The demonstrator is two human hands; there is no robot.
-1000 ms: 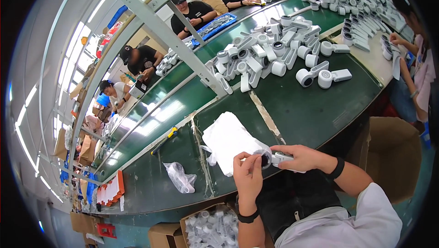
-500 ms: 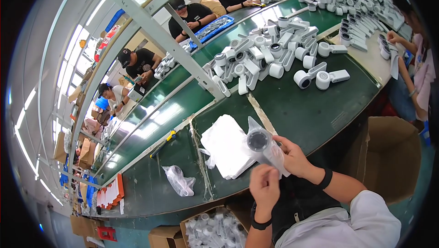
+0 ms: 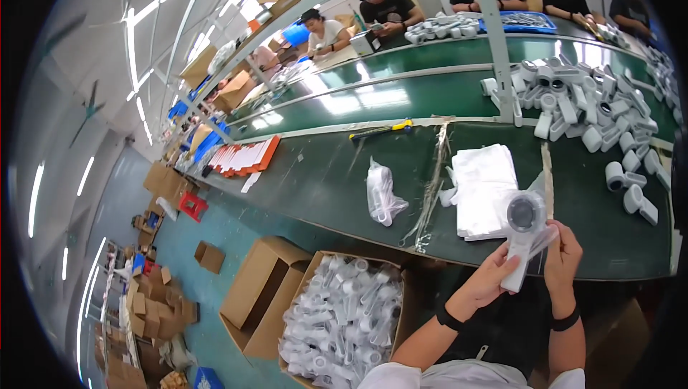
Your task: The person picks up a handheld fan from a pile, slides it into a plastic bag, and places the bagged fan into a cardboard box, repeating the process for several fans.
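Note:
A white handheld fan (image 3: 527,214) with a round grey-faced head is inside a clear plastic bag, tilted over the table's near edge. My left hand (image 3: 487,276) is closed on the lower part of its handle. On the other side, my right hand (image 3: 563,254) pinches the loose plastic of the clear bag (image 3: 546,237) beside the handle. Just behind the fan lies a stack of flat white bags (image 3: 481,192). Farther left on the dark green table rests a crumpled clear bag with something pale in it (image 3: 383,194).
Bagged fans (image 3: 344,321) fill a carton below the table edge, beside an open carton (image 3: 247,317). Loose fans (image 3: 573,102) are heaped at the right. A yellow-and-black tool (image 3: 383,129) and an orange tray (image 3: 247,156) lie leftward. A metal post (image 3: 494,38) rises behind; several people sit across.
My view has swung left and down, showing the filled carton. My left hand, raised before the fan earlier, now grips its handle; my right hand has shifted to the bag's side.

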